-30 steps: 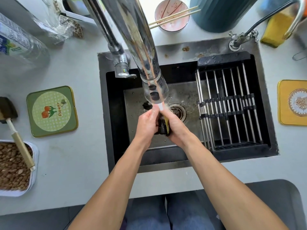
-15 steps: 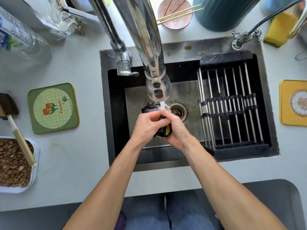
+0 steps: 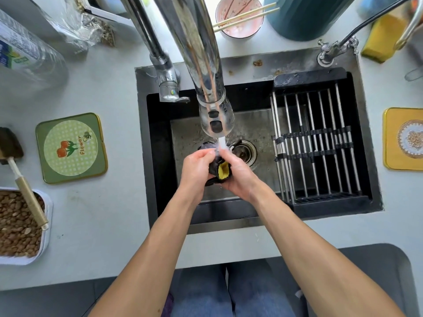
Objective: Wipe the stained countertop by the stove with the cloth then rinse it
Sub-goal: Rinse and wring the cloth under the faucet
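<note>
Over the steel sink [image 3: 251, 65], my left hand [image 3: 194, 170] and my right hand [image 3: 240, 175] both grip a bunched dark cloth with a yellow side [image 3: 222, 170]. A stream of water [image 3: 222, 143] falls from the chrome faucet head [image 3: 216, 120] onto the cloth and my fingers. Part of the dark cloth bulges out above my left hand; the rest is hidden inside my palms. The grey countertop [image 3: 109, 213] surrounds the sink.
A black and steel drying rack [image 3: 318, 143] fills the sink's right half, the drain [image 3: 245, 152] sits beside my hands. Left: green coaster [image 3: 71, 147], tray of nuts [image 3: 20, 225] with a brush. Right: yellow coaster [image 3: 405, 138], sponge [image 3: 382, 35]. Behind: bowl with chopsticks [image 3: 239, 17].
Both hands have kept kneading the cloth under the running water; the yellow side now shows more between my palms. The camera view shifted slightly.
</note>
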A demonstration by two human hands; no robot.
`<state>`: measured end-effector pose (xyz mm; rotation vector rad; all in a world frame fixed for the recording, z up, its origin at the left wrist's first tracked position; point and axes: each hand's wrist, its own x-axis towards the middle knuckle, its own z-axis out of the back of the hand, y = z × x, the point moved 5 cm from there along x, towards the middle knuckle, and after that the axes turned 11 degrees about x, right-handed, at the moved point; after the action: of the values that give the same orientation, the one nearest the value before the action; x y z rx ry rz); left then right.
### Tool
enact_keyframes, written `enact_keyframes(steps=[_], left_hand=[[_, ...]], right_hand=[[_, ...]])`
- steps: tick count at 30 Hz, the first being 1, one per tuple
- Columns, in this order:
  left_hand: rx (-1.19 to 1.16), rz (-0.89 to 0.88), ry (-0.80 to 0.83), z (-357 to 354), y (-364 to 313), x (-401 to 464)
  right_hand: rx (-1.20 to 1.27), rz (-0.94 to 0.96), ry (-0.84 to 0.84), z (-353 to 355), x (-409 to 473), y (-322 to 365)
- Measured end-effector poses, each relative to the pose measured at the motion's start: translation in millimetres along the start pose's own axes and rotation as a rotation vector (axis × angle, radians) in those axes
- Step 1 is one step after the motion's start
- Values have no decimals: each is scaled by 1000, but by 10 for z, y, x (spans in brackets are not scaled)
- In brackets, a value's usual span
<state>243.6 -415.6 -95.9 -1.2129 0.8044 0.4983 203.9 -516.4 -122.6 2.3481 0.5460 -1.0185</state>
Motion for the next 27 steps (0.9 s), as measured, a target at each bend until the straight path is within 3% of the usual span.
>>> enact_keyframes(steps=[4, 8, 13, 15, 18, 22, 25, 27], left_hand=[[-89, 11, -78, 136, -65, 38], [-250, 34, -120, 355, -75, 108], [-341, 70, -180, 567, 69, 241], [-213, 98, -204, 610, 173, 297], [196, 124, -187, 631, 302, 376], [742, -69, -35, 458, 105, 351], [745, -341, 185, 231, -189, 331], [629, -342, 376, 141, -281, 327]], right_hand=[[-2, 22, -2, 111, 14, 55], [184, 128, -84, 314, 0, 199], [148, 220, -216, 509, -53, 418], [129, 225, -247, 537, -89, 481], [15, 228, -227, 525, -127, 560], [-204, 170, -164, 336, -176, 653], [-538, 120, -81, 138, -226, 740], [-746, 116, -7, 16, -262, 807]])
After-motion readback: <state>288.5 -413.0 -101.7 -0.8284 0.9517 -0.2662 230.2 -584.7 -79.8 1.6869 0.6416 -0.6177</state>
